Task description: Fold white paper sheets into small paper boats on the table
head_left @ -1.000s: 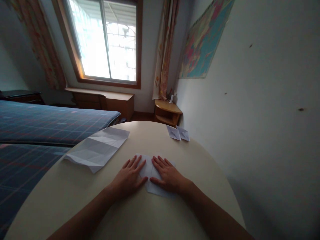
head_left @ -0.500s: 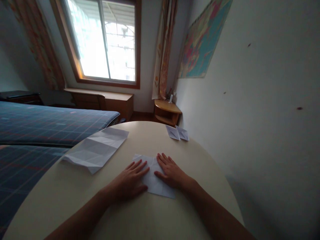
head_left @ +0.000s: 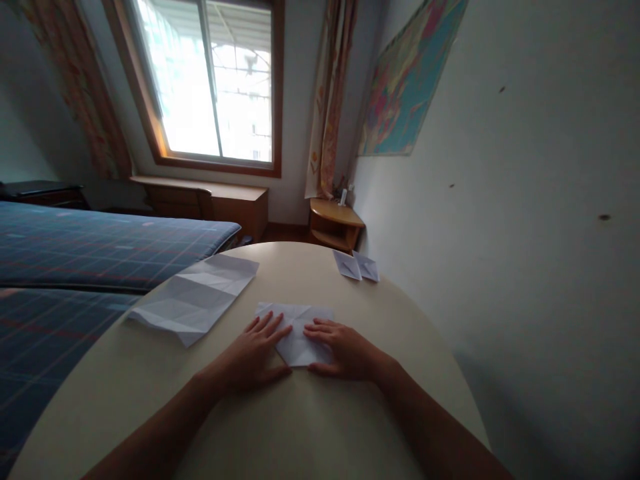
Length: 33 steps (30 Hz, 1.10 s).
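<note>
A white sheet of paper [head_left: 295, 343] with crease lines lies flat on the cream round table [head_left: 300, 427], between and partly under my hands. My left hand [head_left: 257, 350] rests on its left side, fingers spread and thumb stretched along the near edge. On the right side lies my right hand [head_left: 340, 347], its fingers stretched out flat over the paper and its thumb at the near edge. Both hands cover the paper's side edges, so its full outline is partly hidden.
A larger creased white paper [head_left: 200, 297] lies at the table's left edge. Two small folded paper pieces [head_left: 357, 265] sit side by side at the back right. A bed with a plaid mattress [head_left: 115, 247] borders the left; a white wall [head_left: 525, 287] stands on the right.
The paper under my hands has turned and its near edge now lies further from me, roughly level. My right hand has swung so its fingers point more to the left.
</note>
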Each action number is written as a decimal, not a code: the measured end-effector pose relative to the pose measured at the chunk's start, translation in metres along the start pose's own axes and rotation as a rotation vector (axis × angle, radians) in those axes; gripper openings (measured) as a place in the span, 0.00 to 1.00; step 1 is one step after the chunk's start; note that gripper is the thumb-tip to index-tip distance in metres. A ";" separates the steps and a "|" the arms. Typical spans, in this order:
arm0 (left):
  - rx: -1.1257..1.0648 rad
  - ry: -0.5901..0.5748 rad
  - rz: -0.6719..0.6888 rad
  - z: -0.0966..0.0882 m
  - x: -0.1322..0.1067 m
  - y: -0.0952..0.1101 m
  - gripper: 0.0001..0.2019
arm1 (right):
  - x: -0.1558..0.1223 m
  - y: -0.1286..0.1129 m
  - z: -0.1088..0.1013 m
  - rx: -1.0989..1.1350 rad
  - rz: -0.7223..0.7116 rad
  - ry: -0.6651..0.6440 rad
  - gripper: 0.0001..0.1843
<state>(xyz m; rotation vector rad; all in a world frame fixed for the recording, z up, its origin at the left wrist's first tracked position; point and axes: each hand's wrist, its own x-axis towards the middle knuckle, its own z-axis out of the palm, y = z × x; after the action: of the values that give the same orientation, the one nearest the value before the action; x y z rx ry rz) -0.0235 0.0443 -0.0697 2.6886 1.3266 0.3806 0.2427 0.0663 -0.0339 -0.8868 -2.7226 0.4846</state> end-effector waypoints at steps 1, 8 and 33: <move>-0.003 0.009 0.004 0.001 0.000 0.000 0.38 | 0.000 -0.001 -0.001 0.002 -0.007 0.005 0.34; 0.007 0.070 0.094 0.004 0.003 0.007 0.21 | -0.001 -0.002 -0.002 0.027 -0.013 0.035 0.19; -0.226 0.039 0.137 -0.001 0.003 0.010 0.15 | 0.003 0.024 0.003 0.097 0.207 0.177 0.15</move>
<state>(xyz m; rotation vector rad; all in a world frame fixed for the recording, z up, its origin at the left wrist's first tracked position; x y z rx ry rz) -0.0141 0.0405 -0.0657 2.5994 1.0405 0.5631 0.2522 0.0853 -0.0454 -1.1344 -2.4396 0.5440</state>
